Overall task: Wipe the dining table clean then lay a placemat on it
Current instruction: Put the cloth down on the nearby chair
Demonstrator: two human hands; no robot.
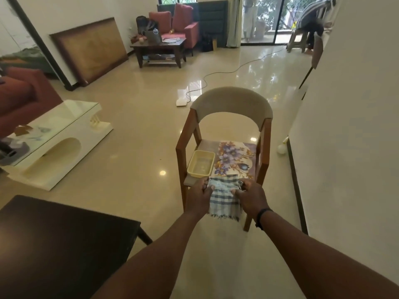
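no readable text, labels possibly blurred

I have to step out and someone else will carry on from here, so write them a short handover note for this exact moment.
Left hand and right hand both grip the checked cloth in front of the chair.
The floral placemat lies on the chair seat, with the yellow tub beside it.
The dark dining table is at lower left.
Done: cloth picked up.
Left: wipe the table, then lay the placemat.
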